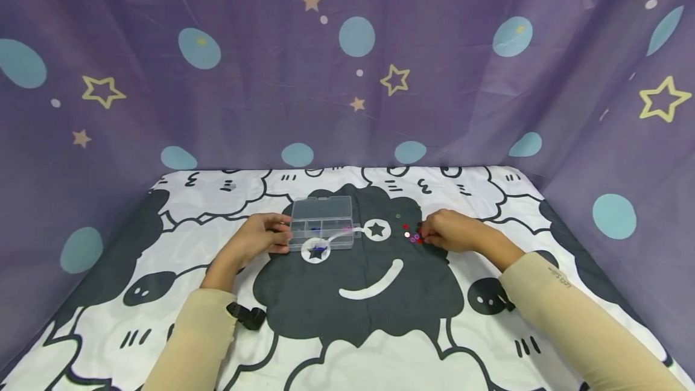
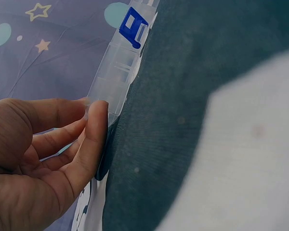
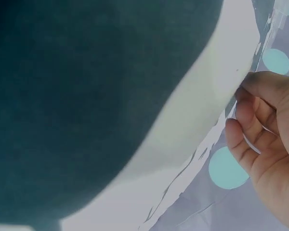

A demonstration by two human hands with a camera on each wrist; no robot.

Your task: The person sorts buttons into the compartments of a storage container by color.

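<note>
A clear plastic compartment box [image 1: 321, 222] lies on the black cloud print of the cloth, its lid up, with something blue in one front cell. My left hand [image 1: 282, 237] pinches the box's left end, thumb and fingers on its clear edge [image 2: 111, 82]; a blue latch [image 2: 133, 26] shows farther along. Right of the box lies a small scatter of red, pink and green beads [image 1: 411, 235]. My right hand [image 1: 426, 235] rests on the cloth with curled fingers, its fingertips [image 3: 236, 120] at the beads. Whether it pinches one is hidden.
The black-and-white cartoon cloth [image 1: 374, 343] covers the whole table. A purple curtain [image 1: 347, 77] with stars and blue spots closes in the back and both sides. A black strap buckle [image 1: 247, 315] sits at my left wrist.
</note>
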